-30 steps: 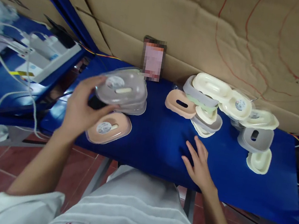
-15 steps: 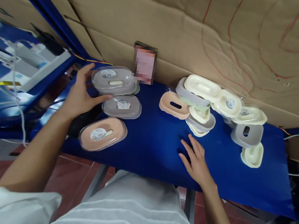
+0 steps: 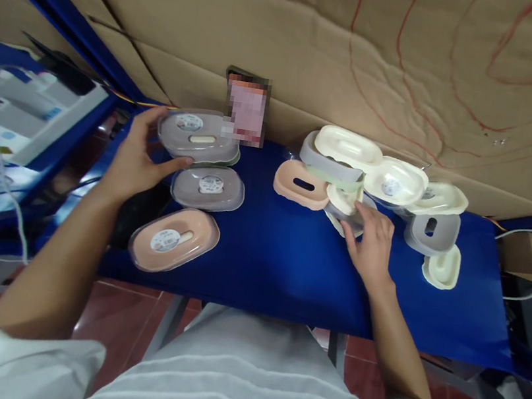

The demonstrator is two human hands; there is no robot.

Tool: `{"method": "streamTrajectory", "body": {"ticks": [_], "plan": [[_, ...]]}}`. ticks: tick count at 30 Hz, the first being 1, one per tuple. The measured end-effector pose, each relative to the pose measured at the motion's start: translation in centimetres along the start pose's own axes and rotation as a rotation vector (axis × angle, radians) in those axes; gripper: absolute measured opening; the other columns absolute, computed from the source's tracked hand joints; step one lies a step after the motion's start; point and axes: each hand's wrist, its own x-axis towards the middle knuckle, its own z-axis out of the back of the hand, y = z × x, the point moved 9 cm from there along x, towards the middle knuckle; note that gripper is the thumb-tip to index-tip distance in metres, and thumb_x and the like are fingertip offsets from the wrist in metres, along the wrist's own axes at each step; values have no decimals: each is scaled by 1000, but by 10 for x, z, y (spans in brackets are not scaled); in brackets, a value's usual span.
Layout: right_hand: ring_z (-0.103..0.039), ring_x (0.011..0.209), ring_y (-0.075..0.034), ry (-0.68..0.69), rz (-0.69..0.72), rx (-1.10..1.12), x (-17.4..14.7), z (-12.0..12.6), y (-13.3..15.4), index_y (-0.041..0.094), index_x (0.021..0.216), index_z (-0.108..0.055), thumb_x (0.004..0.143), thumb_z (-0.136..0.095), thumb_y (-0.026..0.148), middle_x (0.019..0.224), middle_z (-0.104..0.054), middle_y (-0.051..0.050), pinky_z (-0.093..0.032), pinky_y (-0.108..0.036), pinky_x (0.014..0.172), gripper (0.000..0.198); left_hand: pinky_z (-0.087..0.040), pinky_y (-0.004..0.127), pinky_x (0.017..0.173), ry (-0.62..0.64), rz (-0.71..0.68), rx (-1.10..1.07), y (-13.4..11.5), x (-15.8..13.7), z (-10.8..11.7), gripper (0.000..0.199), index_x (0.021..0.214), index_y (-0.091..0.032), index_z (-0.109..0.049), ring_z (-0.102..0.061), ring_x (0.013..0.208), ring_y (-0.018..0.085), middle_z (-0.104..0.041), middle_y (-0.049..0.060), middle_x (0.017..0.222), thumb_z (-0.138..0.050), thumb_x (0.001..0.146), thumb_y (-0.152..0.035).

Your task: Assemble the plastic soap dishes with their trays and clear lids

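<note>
A grey soap box with a clear lid [image 3: 213, 135] lies at the back left, on top of another piece with a greenish rim. My left hand [image 3: 145, 158] grips its left end, fingers behind and thumb along the front edge. In front of it are a second lidded grey soap box [image 3: 192, 192] and a lidded peach one [image 3: 185, 237]. My right hand [image 3: 373, 242] reaches into the pile of loose parts, thumb and fingers apart. Its fingertips meet the small cream tray [image 3: 343, 198] and partly cover a grey piece beneath. Left of that tray sits a peach shell with a slot [image 3: 291, 193].
Cream trays [image 3: 348, 148], a labelled cream piece [image 3: 396, 182], a grey shell [image 3: 432, 241] and a small cream tray [image 3: 445, 270] lie along the right of the blue table [image 3: 266, 266]. A blurred-out phone [image 3: 246, 110] leans on the cardboard wall [image 3: 181, 33]. White cables hang at the left.
My right hand has moved up and forward from bare table to the small cream tray and grey piece. My left hand stays at the grey soap box. The whole view has shifted slightly.
</note>
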Motion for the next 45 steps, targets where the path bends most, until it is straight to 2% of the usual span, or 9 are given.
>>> {"method": "streamTrajectory", "body": {"ticks": [6,10,13,17,23,27,35,40,45], "plan": [[-64,126,-32,13,15,-10,0,-5,-3,28,138,-68,109,-57,36,133,-70,-12,-47,-50,107,32,-52,60,116,-20,30,49,2,-5,9,120,161,-13,-22,-47,152,34,-36,23,170,-71,81,-88],[-62,133,-32,50,15,37,-2,-7,-5,28,137,-68,109,-57,34,139,-67,-12,-47,-49,109,31,-56,56,113,-205,-50,290,-65,-43,21,83,159,-17,-41,-50,148,35,-49,17,160,-73,96,-60],[-62,135,-32,75,4,72,-5,-11,-6,29,139,-66,109,-56,35,141,-67,-12,-47,-51,111,32,-52,54,117,-110,-192,316,-141,-85,-19,52,151,-33,-53,-58,142,32,-61,9,150,-69,101,-33],[-63,135,-31,61,13,98,-8,-11,-6,27,141,-64,109,-57,35,144,-67,-13,-48,-50,112,34,-54,54,116,160,-299,245,-196,-126,-107,55,154,-28,-51,-57,146,35,-56,16,159,-68,102,-25],[-60,142,-32,97,-27,87,-15,-15,-15,26,152,-55,111,-52,40,150,-64,-16,-47,-51,115,44,-49,55,120,196,-323,252,-187,-132,-157,46,149,-22,-58,-59,144,34,-67,15,147,-65,104,-23],[-63,138,-33,167,-14,26,-19,-18,-21,23,162,-44,111,-53,47,148,-68,-16,-43,-53,119,58,-52,49,111,220,-383,180,-187,-136,-155,31,134,-21,-66,-68,127,29,-75,12,128,-63,104,-16],[-74,120,-30,53,-55,80,-15,30,-9,28,147,-63,108,-62,44,129,-79,-9,-47,-51,116,42,-50,44,100,300,-459,120,-195,-144,-161,26,126,-24,-71,-69,120,27,-76,9,124,-64,103,-14],[-77,114,-26,61,21,124,-50,40,28,32,136,-68,104,-71,29,124,-81,-4,-48,-50,116,33,-51,40,94,351,-476,125,-194,-152,-158,25,125,-27,-72,-70,119,26,-77,7,124,-66,103,-18],[-77,114,-27,-27,-32,72,-86,39,19,30,133,-68,101,-73,23,121,-82,-6,-49,-52,113,33,-50,45,96,199,-324,242,-173,-140,-139,29,128,-27,-70,-72,114,28,-78,8,123,-66,101,-17]]}}
